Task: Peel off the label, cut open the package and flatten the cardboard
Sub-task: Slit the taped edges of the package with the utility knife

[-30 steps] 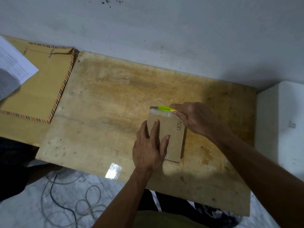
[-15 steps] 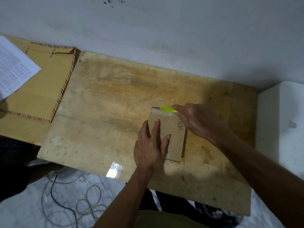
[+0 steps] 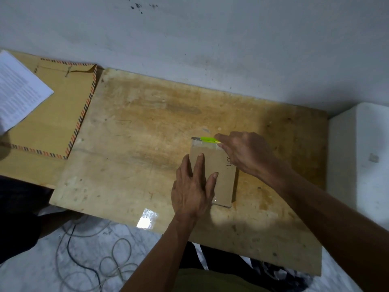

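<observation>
cardboard package (image 3: 219,171) under left hand (image 3: 192,192), cutter (image 3: 207,139) in right hand (image 3: 244,153) grip.

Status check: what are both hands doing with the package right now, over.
Left hand flat on package, pinning it. Right hand grips green cutter, blade at taped far edge. Nothing in the way.

Dim, warm indoor light. Bench (image 3: 147,123) is brightest at center, darkening toward 3 o'clock. One small glare patch at its 6 o'clock edge. Soft shadow beneath the arms. Wide-angle bowing at frame edges; overall slightly soft, grainy.
</observation>
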Motion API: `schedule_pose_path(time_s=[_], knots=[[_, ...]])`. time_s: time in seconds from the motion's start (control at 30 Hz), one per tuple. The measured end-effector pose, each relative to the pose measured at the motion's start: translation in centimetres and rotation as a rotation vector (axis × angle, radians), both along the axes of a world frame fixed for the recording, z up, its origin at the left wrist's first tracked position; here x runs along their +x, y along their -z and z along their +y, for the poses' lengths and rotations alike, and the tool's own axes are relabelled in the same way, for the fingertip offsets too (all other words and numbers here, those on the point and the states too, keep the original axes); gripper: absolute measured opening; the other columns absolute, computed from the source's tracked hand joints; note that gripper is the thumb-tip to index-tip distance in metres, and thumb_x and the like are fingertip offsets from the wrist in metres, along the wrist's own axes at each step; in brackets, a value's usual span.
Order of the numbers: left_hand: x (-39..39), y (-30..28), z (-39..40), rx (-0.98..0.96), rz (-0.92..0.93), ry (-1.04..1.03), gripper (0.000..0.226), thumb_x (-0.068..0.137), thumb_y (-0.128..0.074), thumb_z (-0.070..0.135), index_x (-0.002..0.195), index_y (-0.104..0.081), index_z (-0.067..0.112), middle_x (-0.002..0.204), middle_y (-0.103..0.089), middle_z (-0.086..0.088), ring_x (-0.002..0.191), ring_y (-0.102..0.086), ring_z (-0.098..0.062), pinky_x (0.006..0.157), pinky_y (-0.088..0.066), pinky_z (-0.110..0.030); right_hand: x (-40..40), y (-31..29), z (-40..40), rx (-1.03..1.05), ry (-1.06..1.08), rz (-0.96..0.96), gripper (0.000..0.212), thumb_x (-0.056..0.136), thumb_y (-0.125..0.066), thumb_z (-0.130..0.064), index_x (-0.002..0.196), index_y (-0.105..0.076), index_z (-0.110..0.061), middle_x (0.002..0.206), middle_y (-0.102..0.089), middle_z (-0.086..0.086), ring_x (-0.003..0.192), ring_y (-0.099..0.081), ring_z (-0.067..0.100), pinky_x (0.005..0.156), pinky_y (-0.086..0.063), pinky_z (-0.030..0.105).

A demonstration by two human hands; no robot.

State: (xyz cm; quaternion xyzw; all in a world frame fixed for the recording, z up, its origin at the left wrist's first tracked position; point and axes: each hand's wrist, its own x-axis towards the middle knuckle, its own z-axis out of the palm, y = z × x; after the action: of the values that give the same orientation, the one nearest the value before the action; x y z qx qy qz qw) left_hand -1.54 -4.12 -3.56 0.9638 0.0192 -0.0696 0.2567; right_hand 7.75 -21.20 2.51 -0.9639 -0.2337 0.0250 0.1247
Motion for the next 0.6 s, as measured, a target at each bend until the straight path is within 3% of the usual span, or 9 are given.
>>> schedule_pose_path(time_s=[0.27, 0.6], knots=[[0.1, 0.0, 0.1, -0.008, 0.022, -0.002, 0.067, 0.096, -0.035, 0.066, 0.153, -0.026, 0.033, 0.154, -0.035, -0.011, 0.131, -0.046, -0.031, 0.083, -0.057, -0.049, -0.4, -0.4, -2.0, -0.07, -0.024, 0.069, 0.032, 0.099, -0.05, -0.038, 0.124, -0.056, -0.02, 0.083, -0.065, 0.005, 0.062, -0.061, 0.025, 0.051, -0.052, 0.033], [0.1, 0.0, 0.1, -0.019, 0.014, -0.003, 0.065, 0.096, -0.04, 0.064, 0.152, -0.03, 0.031, 0.15, -0.037, -0.008, 0.127, -0.049, -0.028, 0.08, -0.058, -0.046, -0.8, -1.3, -2.7, -0.164, -0.024, 0.046, 0.03, 0.099, -0.049, -0.039, 0.118, -0.059, -0.019, 0.084, -0.066, 0.005, 0.063, -0.063, 0.026, 0.049, -0.044, 0.029]])
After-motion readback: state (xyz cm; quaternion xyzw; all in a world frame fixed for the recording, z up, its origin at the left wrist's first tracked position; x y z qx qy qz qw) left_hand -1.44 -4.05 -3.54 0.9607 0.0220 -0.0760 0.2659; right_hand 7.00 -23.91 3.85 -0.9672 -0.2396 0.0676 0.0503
